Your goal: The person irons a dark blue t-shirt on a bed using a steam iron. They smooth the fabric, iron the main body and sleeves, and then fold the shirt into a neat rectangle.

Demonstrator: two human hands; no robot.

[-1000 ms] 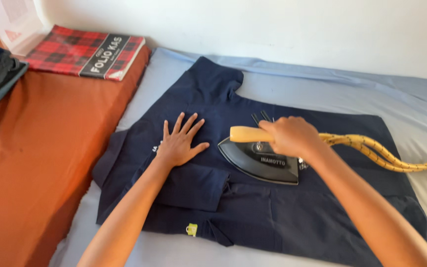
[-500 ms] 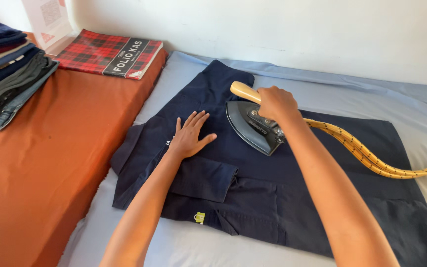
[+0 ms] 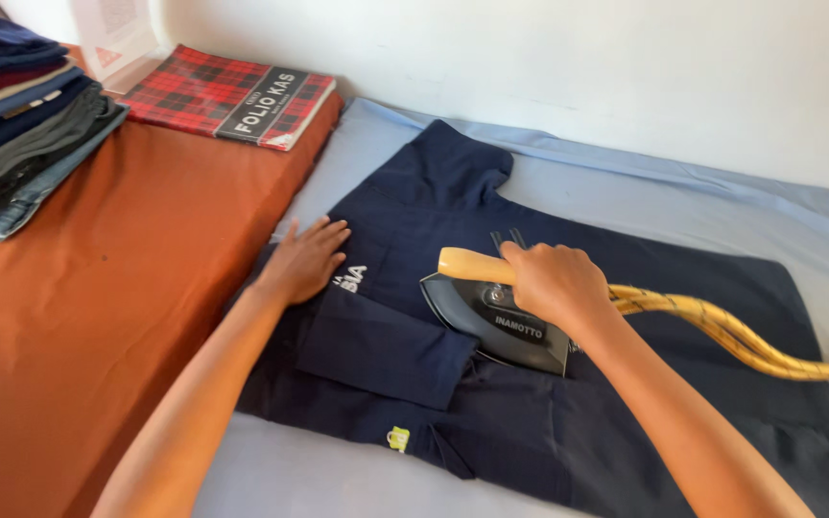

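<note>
Compared with half a second earlier, the iron (image 3: 496,321) had slid back down off the upper chest of the navy shirt (image 3: 626,403) and sat lower, around the middle of the garment, nose pointing toward the folded sleeve. So this looked like mid-pressing, one stroke in a run of passes over the shirt front.

Right hand (image 3: 556,283) was clamped around the iron's pale wooden handle (image 3: 467,266), fingers wrapped over it. Left hand (image 3: 304,261) lay flat with fingers spread apart at the shirt's left edge, just beside the white lettering, pinning the cloth and gripping nothing.

Relative to the shirt: it was spread on a light blue sheet (image 3: 683,197), collar toward the white wall. A yellow braided cord (image 3: 750,341) trailed from the iron across the shirt's right side and out of view. Left of the shirt ran an orange cloth (image 3: 117,317), with a red tartan book (image 3: 227,96) at its far end and a stack of folded clothes (image 3: 21,144) further left again.

My guess is the next stroke needs the holding hand kept clear of the hot plate, the fabric pulled taut so no crease gets pressed in, and the cord kept from dragging over the flattened part.
</note>
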